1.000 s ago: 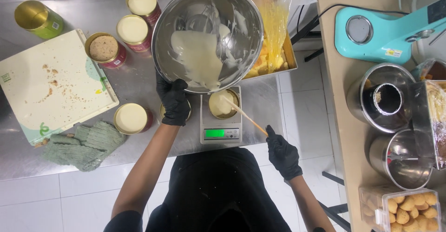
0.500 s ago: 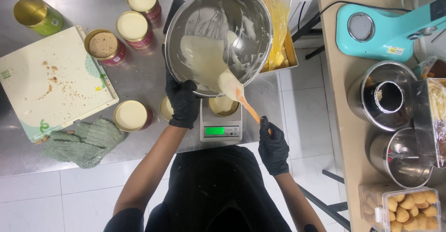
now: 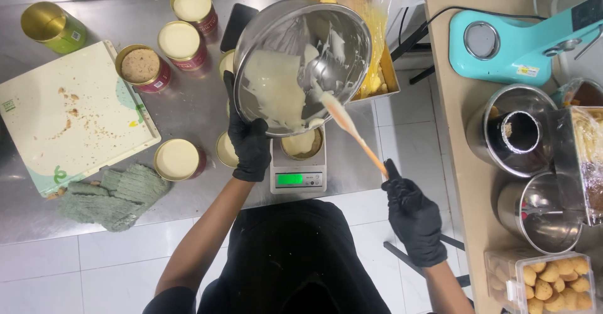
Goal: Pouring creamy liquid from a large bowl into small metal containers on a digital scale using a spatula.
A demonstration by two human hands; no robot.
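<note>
Cream clings inside the tilted steel bowl that our left hand grips by the rim, while our right hand clasps the spatula, scraping. Below, the tin on the scale looks partly filled; several tins left of our hand are topped already.

A single view is given, taken from a camera worn on the head and aimed almost straight down. The person's dark torso is seen at the bottom centre of the frame, close beneath the lens. The brushed steel worktop is spread across the upper left, and a pale wooden side table is cut by the right edge.
</note>
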